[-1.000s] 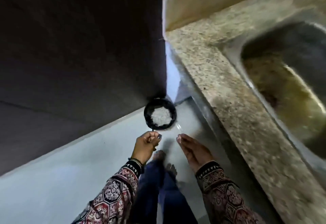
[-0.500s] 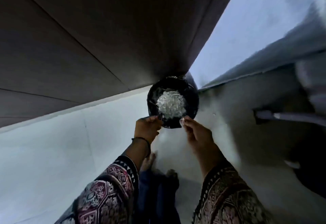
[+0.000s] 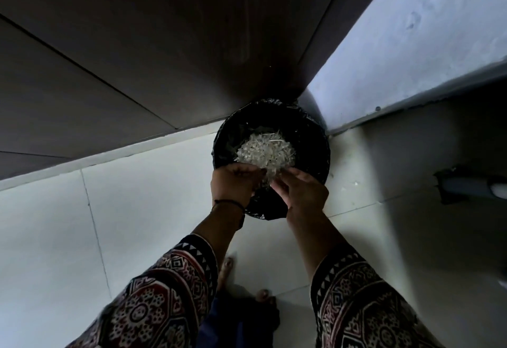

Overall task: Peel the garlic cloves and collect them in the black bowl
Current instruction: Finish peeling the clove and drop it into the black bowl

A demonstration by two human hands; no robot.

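Observation:
A round black bin (image 3: 310, 139) lined with a black plastic bag stands on the floor in a corner. A heap of white garlic peels (image 3: 266, 151) lies inside it. Both my hands hover over the bin's near rim. My left hand (image 3: 236, 183) has its fingers curled, with pale peel bits at its fingertips. My right hand (image 3: 300, 191) reaches toward the left one with fairly straight fingers that touch it. No garlic cloves or black bowl are in sight.
Dark cabinet panels (image 3: 137, 46) rise behind the bin and a pale wall (image 3: 411, 40) stands to its right. The floor is of light tiles (image 3: 82, 224). My bare feet (image 3: 263, 298) stand below the hands. A dark fitting (image 3: 466, 186) lies at the right.
The camera has dropped closer to the bin. Both hands moved forward from short of the rim to over it and came together.

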